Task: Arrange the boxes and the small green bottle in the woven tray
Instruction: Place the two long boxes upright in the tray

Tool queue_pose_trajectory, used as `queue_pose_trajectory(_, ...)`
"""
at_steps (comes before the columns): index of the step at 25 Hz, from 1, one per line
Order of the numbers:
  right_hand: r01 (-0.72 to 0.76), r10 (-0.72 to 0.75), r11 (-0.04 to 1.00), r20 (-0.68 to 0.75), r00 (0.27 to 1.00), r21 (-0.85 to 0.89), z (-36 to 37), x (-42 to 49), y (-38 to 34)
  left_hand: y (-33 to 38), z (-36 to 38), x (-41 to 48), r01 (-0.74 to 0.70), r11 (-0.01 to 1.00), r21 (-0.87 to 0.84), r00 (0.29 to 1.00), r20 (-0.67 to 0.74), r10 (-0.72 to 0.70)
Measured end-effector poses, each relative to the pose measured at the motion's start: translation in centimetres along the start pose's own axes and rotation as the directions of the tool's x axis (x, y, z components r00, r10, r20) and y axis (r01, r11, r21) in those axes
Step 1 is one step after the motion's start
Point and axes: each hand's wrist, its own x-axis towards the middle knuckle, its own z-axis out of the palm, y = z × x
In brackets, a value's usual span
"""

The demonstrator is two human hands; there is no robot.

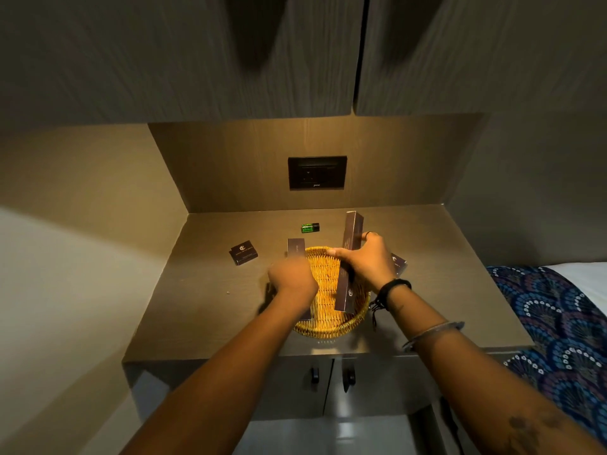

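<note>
A round yellow woven tray point(323, 328) sits near the counter's front edge. My right hand point(368, 261) grips a long dark brown box point(348, 264), tilted, with its lower end inside the tray. My left hand point(290, 282), blurred, holds a second long dark box point(296, 248) along the tray's left side; its top end sticks out beyond my fingers. A small square dark box point(243, 253) lies flat left of the tray. The small green bottle point(310, 227) lies on its side behind the tray. Another dark box point(398, 262) peeks out behind my right hand.
The brown counter point(197, 307) ends in walls at the back and left. A black socket plate point(317, 172) is on the back panel, cupboards hang overhead, and cabinet doors with dark handles point(348, 377) are below. A patterned blue bedspread point(558, 323) lies to the right.
</note>
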Motion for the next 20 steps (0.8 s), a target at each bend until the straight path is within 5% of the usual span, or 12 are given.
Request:
queue_pose_trajectory(4, 0.043, -0.092, 0.924, -0.110, 0.990, -0.380, 1.9, 0.6, 0.7, -0.3, -0.1, 0.1, -0.003, 1.000, 0.007, 1.000, 0.016, 0.003)
queue_pose_trajectory(9, 0.052, -0.187, 0.699, -0.112, 0.976, -0.714, 3.2, 1.5, 0.4, -0.7, 0.5, -0.1, 0.001, 1.000, -0.005, 1.000, -0.017, -0.001)
queue_pose_trajectory(16, 0.039, -0.210, 0.512, -0.081, 0.974, -0.858, 4.8, 1.8, 1.4, -0.9, 0.6, -0.1, -0.003, 1.000, 0.010, 1.000, -0.013, 0.003)
queue_pose_trajectory(20, 0.019, -0.213, 0.497, -0.101, 0.972, -0.867, 5.0, 2.0, 1.7, -0.6, 0.6, -0.2, -0.017, 1.000, 0.018, 1.000, -0.012, 0.017)
